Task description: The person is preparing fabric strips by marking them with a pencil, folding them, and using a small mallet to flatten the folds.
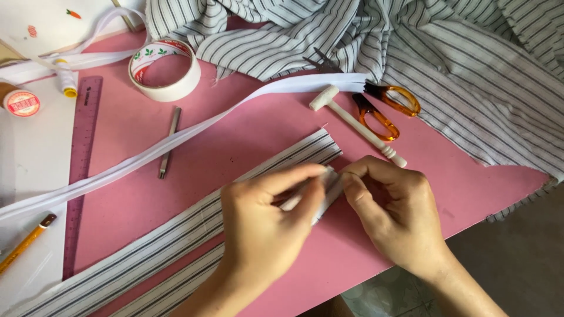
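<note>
On the pink counter [176, 152], a long strip of white fabric with dark stripes [176, 235] runs diagonally, and both hands meet near its upper end. The left hand [264, 220] has thumb and forefinger pressed together on a small folded white piece [330, 186] at the strip's edge; the right hand [393, 208] pinches the same piece from the other side, fingers curled tight. Whether that piece is part of the strip or a separate tape is hard to tell, since the fingers cover most of it. Just beyond the strip's end lie a small white hammer [355, 123] and amber-handled scissors [385, 108]. Farther from the strip sit a roll of white tape [165, 70] and a purple ruler [79, 170].
</note>
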